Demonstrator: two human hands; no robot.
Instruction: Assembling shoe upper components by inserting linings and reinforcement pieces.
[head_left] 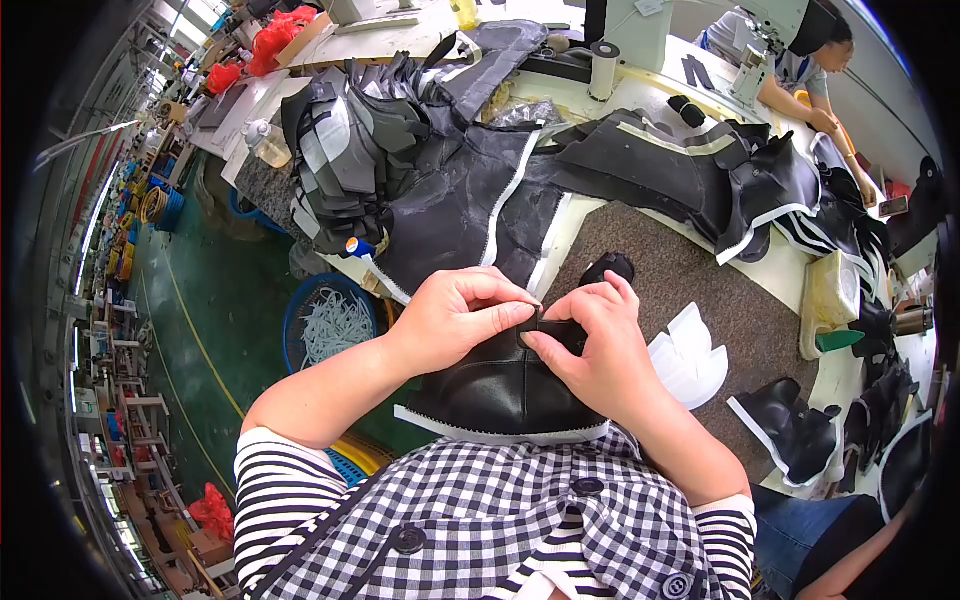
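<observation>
Close to my body lies a black leather shoe upper (pixel 500 395) with a pale, toothed lower edge. My left hand (pixel 462 318) pinches the upper's top edge between thumb and forefinger. Right beside it, my right hand (pixel 600 345) grips the same edge, thumb below and fingers curled above. A narrow black strip or fold shows between the two thumbs; its exact shape is partly hidden by the fingers. Beyond my hands, large flat black leather pieces (pixel 440 215) with white edging cover the table. White curved pattern pieces (pixel 688 358) rest to the right of my right hand.
A pile of grey and black cut pieces (pixel 350 150) stands at the far left of the table. On the floor, a blue basket (pixel 290 335) holds pale strips. More shoe uppers (pixel 795 430) lie at right, near a cream container (pixel 830 290). A co-worker (pixel 800 80) sits at far right.
</observation>
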